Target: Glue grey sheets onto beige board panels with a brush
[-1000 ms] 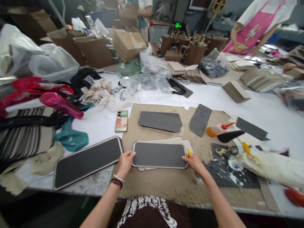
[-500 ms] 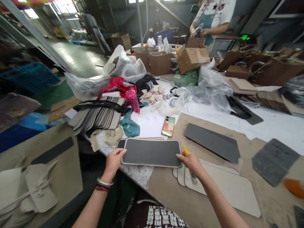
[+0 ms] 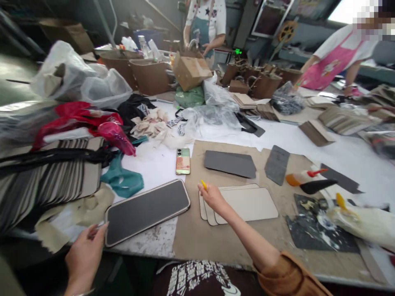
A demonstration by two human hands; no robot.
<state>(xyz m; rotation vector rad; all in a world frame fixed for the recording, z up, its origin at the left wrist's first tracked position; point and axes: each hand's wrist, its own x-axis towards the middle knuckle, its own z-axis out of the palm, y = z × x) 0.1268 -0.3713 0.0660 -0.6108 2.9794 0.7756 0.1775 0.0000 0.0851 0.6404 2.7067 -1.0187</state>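
The left hand [image 3: 84, 250] is holding its bent thumb and fingers at the left end of a dark panel [image 3: 148, 211], which is lying obliquely along the near edge of the table [image 3: 154, 242]; the view is not showing whether they are gripping it. The right hand [image 3: 212, 196] is gripping a yellow handle [image 3: 204, 185] at the left end of the fanned cream panels [image 3: 249, 205], which are resting on a cardboard sheet [image 3: 197, 242], with grey boards [image 3: 230, 163] lying behind them
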